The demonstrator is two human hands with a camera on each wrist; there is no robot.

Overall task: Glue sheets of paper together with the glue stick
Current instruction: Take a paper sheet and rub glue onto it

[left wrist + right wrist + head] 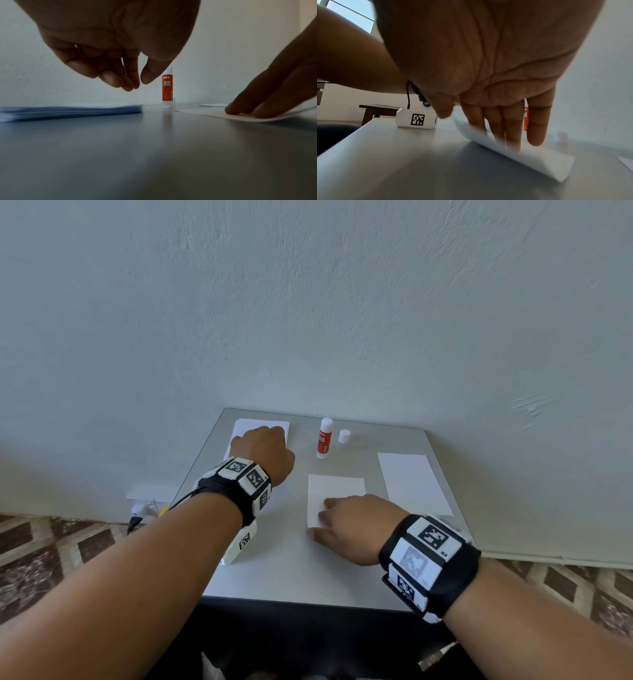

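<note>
left hand point(262, 451) hides part of paper stack point(262, 424), right fingertips point(513, 143) motion-blurred

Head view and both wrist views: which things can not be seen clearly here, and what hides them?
- Paper stack, head view: the left hand covers most of it; blurred in the left wrist view.
- Centre sheet: any glue on it cannot be told; the right hand covers its near part.
- Glue stick, right wrist view: mostly behind the fingers.
</note>
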